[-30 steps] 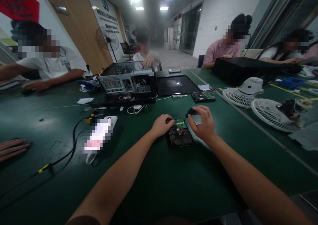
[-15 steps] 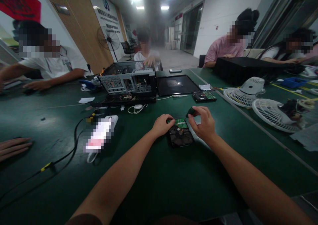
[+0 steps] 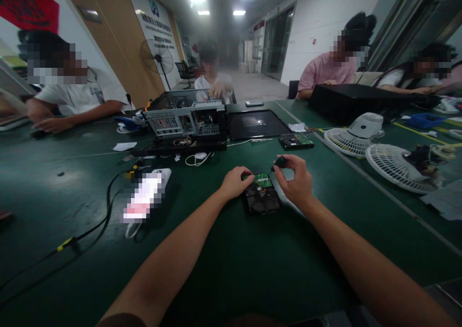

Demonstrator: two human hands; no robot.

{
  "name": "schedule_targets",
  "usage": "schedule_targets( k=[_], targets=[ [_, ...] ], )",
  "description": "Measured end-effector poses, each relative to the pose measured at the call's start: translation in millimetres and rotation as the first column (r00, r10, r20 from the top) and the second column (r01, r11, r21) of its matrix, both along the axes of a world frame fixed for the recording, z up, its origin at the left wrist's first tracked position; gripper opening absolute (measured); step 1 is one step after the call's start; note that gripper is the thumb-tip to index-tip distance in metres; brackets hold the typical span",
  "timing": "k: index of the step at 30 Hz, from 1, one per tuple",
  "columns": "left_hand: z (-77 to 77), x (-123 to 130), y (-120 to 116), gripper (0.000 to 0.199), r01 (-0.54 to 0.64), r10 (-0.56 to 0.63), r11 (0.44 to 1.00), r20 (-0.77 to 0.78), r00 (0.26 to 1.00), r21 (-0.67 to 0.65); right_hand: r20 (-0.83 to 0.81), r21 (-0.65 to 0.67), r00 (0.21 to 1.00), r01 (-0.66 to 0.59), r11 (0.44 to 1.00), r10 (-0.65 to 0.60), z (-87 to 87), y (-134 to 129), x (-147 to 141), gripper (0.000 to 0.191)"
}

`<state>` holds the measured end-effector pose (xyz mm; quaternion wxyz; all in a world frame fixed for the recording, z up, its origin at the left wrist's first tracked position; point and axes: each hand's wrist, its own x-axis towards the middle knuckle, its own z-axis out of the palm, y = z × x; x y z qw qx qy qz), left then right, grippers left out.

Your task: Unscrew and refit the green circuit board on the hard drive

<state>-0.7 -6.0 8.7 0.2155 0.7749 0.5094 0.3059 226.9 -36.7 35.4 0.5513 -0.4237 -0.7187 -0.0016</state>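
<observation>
A hard drive (image 3: 263, 199) with a green circuit board (image 3: 263, 180) lies on the dark green table in front of me. My left hand (image 3: 236, 182) grips the drive's upper left corner, fingers behind it and thumb over the board. Between the thumb and fingers of my right hand (image 3: 296, 175) is a small screwdriver (image 3: 279, 162) with a dark green handle. Its thin shaft points down and left toward the board's right edge; whether the tip touches is too small to tell.
Beyond are an open computer case (image 3: 186, 120), a black panel (image 3: 254, 124) and a second hard drive (image 3: 296, 141). White fan parts (image 3: 361, 134) lie right; a lit phone (image 3: 146, 197) and black cable (image 3: 108, 207) lie left. Several people sit around the table.
The screwdriver handle has tilted slightly to the right in my right hand. My left hand has stayed on the drive. Another person's hand at the far left has nearly left view.
</observation>
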Motion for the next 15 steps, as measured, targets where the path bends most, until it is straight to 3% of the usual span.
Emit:
schedule_targets(
  k=[6,15],
  targets=[
    [-2.7,0.2,1.2,0.022,-0.008,0.008,1.0,0.002,1.0,0.011,0.012,0.035,0.993,0.118,0.992,-0.119,-0.8,-1.7,-2.1,0.047],
    [-3.0,0.0,2.3,0.02,0.003,-0.004,1.0,0.015,1.0,0.011,0.019,0.044,0.995,0.098,0.994,-0.099,1.0,-0.9,-1.0,0.056]
  ],
)
